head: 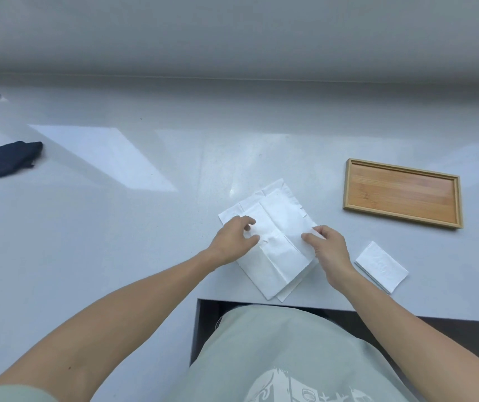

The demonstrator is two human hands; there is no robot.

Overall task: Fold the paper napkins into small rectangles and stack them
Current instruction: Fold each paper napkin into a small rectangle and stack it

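Observation:
A loose pile of white paper napkins [278,224] lies on the grey table in front of me, the top one half folded with a crease down its middle. My left hand [233,239] rests on the pile's left side, fingers curled and pressing the paper. My right hand [329,250] pinches the right edge of the top napkin between thumb and fingers. To the right lies a small stack of folded napkin rectangles [381,266], apart from both hands.
A wooden tray [447,201] stands at the right, beyond the folded stack. A dark blue cloth [3,161] lies at the far left. The table [116,227] has a cut-out at its near edge where my body sits.

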